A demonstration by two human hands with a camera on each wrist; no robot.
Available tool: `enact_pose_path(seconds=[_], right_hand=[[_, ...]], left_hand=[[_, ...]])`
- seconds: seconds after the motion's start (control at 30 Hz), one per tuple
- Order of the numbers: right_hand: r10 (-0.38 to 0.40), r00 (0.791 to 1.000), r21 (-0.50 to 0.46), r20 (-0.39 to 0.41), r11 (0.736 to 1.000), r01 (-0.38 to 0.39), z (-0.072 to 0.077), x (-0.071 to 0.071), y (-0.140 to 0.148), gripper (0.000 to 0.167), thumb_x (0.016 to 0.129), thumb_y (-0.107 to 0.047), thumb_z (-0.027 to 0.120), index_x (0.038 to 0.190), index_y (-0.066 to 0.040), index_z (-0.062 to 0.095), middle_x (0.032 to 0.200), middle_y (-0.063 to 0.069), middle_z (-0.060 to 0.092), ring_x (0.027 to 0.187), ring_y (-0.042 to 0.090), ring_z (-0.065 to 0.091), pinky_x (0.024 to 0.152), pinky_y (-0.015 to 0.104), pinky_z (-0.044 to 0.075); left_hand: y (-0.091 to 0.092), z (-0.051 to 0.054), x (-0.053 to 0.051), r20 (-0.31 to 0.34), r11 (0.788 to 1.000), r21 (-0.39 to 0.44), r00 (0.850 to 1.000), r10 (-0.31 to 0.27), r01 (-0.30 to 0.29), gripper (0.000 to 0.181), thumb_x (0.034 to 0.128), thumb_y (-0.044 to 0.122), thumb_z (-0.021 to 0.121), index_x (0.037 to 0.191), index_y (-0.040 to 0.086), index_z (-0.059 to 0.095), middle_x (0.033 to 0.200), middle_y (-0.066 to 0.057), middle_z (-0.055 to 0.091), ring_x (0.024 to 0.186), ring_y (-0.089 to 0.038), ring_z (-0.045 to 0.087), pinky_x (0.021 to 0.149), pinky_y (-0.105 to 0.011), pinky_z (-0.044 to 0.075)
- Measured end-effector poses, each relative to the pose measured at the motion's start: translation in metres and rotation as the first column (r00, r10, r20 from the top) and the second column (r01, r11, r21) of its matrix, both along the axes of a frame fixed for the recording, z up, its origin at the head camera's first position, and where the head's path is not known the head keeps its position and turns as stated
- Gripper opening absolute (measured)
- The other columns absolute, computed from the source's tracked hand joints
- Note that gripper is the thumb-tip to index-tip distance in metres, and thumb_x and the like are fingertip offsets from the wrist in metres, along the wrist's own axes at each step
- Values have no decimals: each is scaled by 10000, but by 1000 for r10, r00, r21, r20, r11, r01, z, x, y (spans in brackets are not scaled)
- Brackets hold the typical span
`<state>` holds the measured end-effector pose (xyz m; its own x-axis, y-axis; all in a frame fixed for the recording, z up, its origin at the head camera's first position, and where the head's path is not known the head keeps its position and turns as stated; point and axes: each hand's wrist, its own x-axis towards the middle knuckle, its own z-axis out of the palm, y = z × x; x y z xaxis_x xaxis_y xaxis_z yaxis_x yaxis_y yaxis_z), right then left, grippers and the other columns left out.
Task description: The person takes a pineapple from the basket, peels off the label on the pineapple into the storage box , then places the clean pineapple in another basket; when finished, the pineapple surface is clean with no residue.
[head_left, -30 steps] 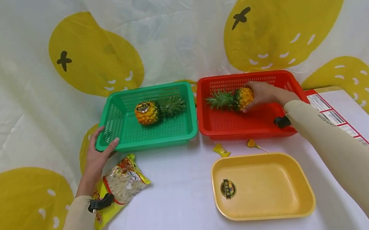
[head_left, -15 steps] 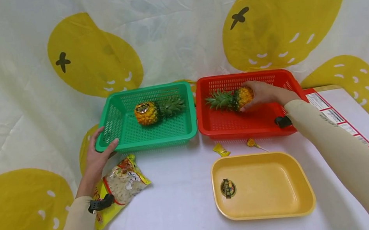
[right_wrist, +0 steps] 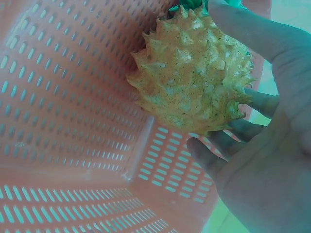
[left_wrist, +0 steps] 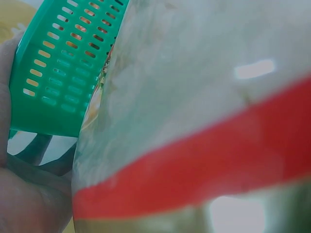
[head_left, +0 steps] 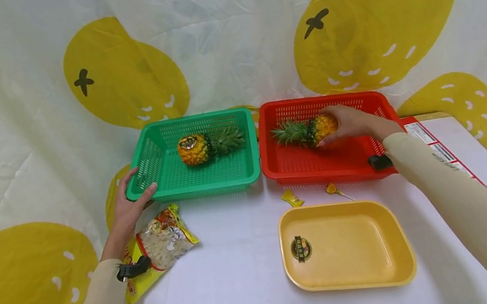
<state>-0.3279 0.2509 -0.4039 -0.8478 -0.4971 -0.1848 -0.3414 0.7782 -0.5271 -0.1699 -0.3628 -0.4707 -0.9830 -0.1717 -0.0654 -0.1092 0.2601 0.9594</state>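
Note:
At the near left corner of a green plastic basket (head_left: 202, 187), my left hand (head_left: 130, 199) grips the rim, thumb over it and fingers beneath the corner. A pineapple (head_left: 193, 150) with a dark label lies inside that basket, its leaves to the right. In the red basket (head_left: 321, 172) lies another pineapple (head_left: 324, 127), leaves to the left. My right hand (head_left: 351, 121) holds its orange body, thumb on the near side. The right wrist view shows the spiky pineapple (right_wrist: 194, 73) between thumb and fingers, some fingertips hidden behind it.
A yellow snack bag (head_left: 162, 241) lies under my left wrist, filling much of the left wrist view. A small yellow wrapped candy (head_left: 292, 198) and a lollipop (head_left: 332, 189) lie before the red basket. Nearer stands a yellow tray (head_left: 351, 286). A red-and-white box (head_left: 428, 136) is at right.
My right hand and forearm have shifted slightly to the right. Both pineapples and the left hand stay about where they were.

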Motion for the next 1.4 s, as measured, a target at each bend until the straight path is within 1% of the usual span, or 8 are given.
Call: enact_pose_path(seconds=[0.2, 0.43, 0.53, 0.67, 0.83, 1.03, 1.2, 1.4], right_hand=[[0, 1000, -7, -17, 1000, 0, 6, 2, 3, 970, 868, -317, 910, 1563, 78, 361, 1534, 308, 407, 1395, 480, 363, 1175, 664, 258], [-51, 999, -1, -18, 999, 51, 11, 7, 8, 1062, 862, -413, 901, 1608, 49, 302, 1570, 297, 370, 1426, 476, 326, 1169, 683, 258], [-39, 999, -11, -31, 999, 39, 16, 7, 6, 1056, 868, -414, 896, 1610, 48, 302, 1574, 289, 374, 1436, 469, 323, 1176, 677, 251], [-14, 998, -25, -65, 1000, 12, 23, 9, 0, 1036, 871, -399, 896, 1605, 53, 322, 1592, 286, 365, 1459, 464, 309, 1190, 658, 243], [11, 996, -37, -87, 999, -15, 31, 15, -11, 1037, 870, -423, 891, 1617, 24, 328, 1613, 266, 351, 1479, 448, 299, 1197, 644, 242], [31, 995, -81, -92, 996, -39, 39, 24, -23, 1003, 878, -379, 895, 1614, 10, 336, 1612, 245, 361, 1478, 424, 320, 1196, 631, 260], [45, 995, -91, -86, 994, -53, 42, 35, -37, 975, 882, -376, 892, 1609, -16, 351, 1593, 218, 390, 1458, 413, 347, 1175, 637, 304], [90, 989, -87, -120, 991, -101, 49, 44, -59, 949, 882, -415, 885, 1616, -92, 377, 1564, 134, 431, 1411, 341, 392, 1140, 616, 379]], left_hand=[[0, 1, 1, -8, 1000, -23, 1000, 6, -6, 831, 1006, 399, 748, 1669, 426, 248, 1702, -94, 169, 1457, -356, 317, 1120, -505, 438], [2, 3, -3, -6, 1000, -10, 1000, 1, -1, 842, 997, 412, 756, 1669, 429, 249, 1685, -117, 193, 1422, -357, 354, 1118, -555, 426], [2, 3, -2, -3, 1000, -4, 1000, 6, -6, 828, 1002, 413, 749, 1664, 442, 253, 1680, -119, 199, 1420, -355, 351, 1129, -572, 406], [3, 5, -1, -4, 1000, -2, 1000, 8, -8, 815, 1009, 412, 738, 1663, 441, 254, 1674, -121, 212, 1401, -351, 366, 1123, -553, 420], [2, 4, -2, -6, 1000, -4, 1000, 10, -10, 825, 1010, 411, 737, 1669, 430, 241, 1679, -122, 205, 1401, -357, 361, 1124, -563, 411], [1, 1, -2, -11, 1000, -5, 1000, 6, -6, 842, 1005, 412, 744, 1676, 416, 235, 1692, -117, 184, 1433, -365, 337, 1138, -590, 388], [1, 0, -2, -2, 1000, 11, 1000, 2, -2, 854, 994, 418, 758, 1673, 422, 239, 1688, -120, 187, 1431, -363, 335, 1139, -587, 388], [3, 2, 0, -4, 1000, 1, 1000, 11, -11, 839, 993, 423, 759, 1666, 427, 258, 1678, -116, 207, 1412, -346, 356, 1137, -564, 402]])
